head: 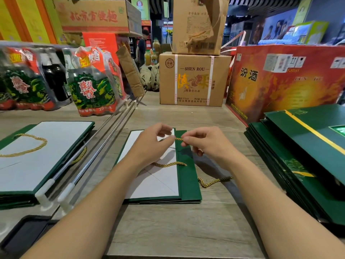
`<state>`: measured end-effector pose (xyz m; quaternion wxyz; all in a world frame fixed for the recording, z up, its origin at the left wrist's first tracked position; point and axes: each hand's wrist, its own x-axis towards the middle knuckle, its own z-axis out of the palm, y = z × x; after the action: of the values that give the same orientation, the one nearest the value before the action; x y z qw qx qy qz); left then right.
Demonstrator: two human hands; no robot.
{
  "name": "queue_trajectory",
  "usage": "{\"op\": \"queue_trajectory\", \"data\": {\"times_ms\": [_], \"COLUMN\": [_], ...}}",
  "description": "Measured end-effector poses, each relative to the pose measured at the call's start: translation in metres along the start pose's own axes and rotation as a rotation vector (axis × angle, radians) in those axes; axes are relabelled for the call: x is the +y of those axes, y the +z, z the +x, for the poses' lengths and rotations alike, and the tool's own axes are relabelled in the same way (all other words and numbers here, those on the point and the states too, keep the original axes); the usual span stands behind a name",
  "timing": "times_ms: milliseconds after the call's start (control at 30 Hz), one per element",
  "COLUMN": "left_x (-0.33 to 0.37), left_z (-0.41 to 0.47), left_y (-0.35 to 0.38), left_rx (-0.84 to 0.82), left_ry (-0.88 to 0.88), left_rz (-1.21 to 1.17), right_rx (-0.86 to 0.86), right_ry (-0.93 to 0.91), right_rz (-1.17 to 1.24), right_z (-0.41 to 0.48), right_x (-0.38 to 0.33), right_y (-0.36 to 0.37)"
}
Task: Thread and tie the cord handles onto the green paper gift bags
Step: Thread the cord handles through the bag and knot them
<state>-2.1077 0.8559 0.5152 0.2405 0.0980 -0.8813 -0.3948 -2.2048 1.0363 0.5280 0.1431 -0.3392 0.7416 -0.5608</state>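
A flat green paper gift bag [188, 176] lies in the middle of the wooden table, its white inner side up and its green top fold to the right. A gold cord [170, 164] crosses the fold lower down. Above the bag's upper edge, my left hand [151, 146] and my right hand [207, 144] pinch a short stretch of the same gold cord [178, 139] between them. A second gold cord [212, 182] lies loose on the table just right of the bag.
A stack of green bags with a gold cord handle [46, 159] lies at the left. Metal rails [104, 139] run diagonally between it and the middle bag. Another stack of green bags [302, 157] sits at the right. Cardboard boxes [194, 79] and bottle packs [89, 81] stand behind.
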Motion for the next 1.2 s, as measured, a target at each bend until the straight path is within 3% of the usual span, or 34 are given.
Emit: {"op": "queue_trajectory", "data": {"times_ms": [133, 267, 633, 733, 833, 1200], "left_x": [0.003, 0.003, 0.003, 0.001, -0.002, 0.002], "left_z": [-0.003, -0.005, -0.005, -0.004, -0.004, -0.005], "left_y": [0.003, 0.004, 0.002, 0.002, 0.005, 0.004], "left_rx": [-0.147, -0.081, -0.002, 0.010, -0.007, -0.101], "left_ry": [0.109, 0.173, 0.036, -0.052, -0.101, -0.165], "left_rz": [-0.063, 0.036, 0.014, 0.045, 0.085, 0.163], "right_rx": [-0.014, -0.017, 0.032, 0.188, 0.174, 0.205], "right_ry": [-0.013, -0.020, 0.029, 0.092, 0.118, 0.308], "right_rz": [-0.031, 0.001, -0.006, -0.219, -0.411, 0.031], "right_z": [0.000, 0.001, 0.001, 0.006, 0.006, 0.010], "right_x": [0.001, 0.002, 0.001, 0.007, 0.010, 0.009], "right_y": [0.004, 0.004, 0.008, 0.007, 0.006, 0.019]}}
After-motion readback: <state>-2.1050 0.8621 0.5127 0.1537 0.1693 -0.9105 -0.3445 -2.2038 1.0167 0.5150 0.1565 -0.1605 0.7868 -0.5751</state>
